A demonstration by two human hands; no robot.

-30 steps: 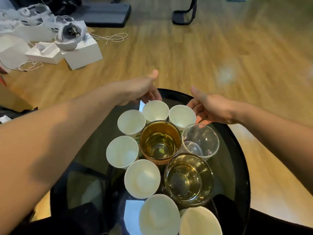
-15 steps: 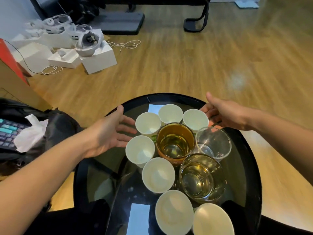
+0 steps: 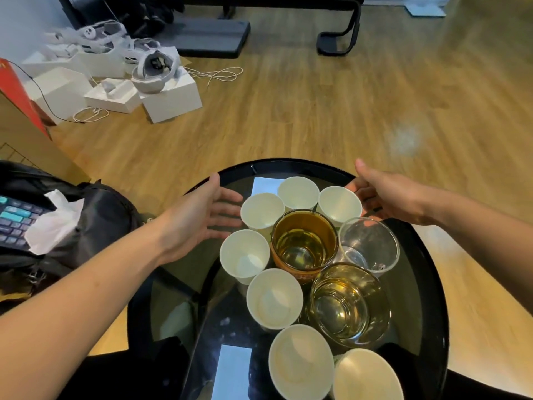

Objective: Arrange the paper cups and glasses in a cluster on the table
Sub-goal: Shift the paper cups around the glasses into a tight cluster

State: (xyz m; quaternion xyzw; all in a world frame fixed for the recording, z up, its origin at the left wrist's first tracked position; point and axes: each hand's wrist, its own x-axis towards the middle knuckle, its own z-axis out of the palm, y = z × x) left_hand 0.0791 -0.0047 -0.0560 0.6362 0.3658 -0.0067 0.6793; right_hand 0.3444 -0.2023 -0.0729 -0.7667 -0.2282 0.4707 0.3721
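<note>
Several white paper cups and three glasses stand packed together on a round black glass table (image 3: 427,255). An amber glass (image 3: 305,241) sits in the middle, a clear glass (image 3: 369,246) to its right, a yellowish glass (image 3: 347,304) in front. White paper cups (image 3: 262,210) ring them at the back, left and front. My left hand (image 3: 199,217) is open, fingers spread, beside the left back cups. My right hand (image 3: 386,194) is open, its fingers behind the right back cup (image 3: 339,205). Neither hand holds anything.
White boxes (image 3: 170,96) with headsets and cables lie on the wooden floor at the far left. A black bag (image 3: 101,215) with a keyboard and a tissue sits at the left. Black chair bases stand at the far edge. The table rim lies close behind both hands.
My left hand has pulled back from behind the far cups to the left side of the cluster. The right hand stays at the right back cup. The view has tilted up.
</note>
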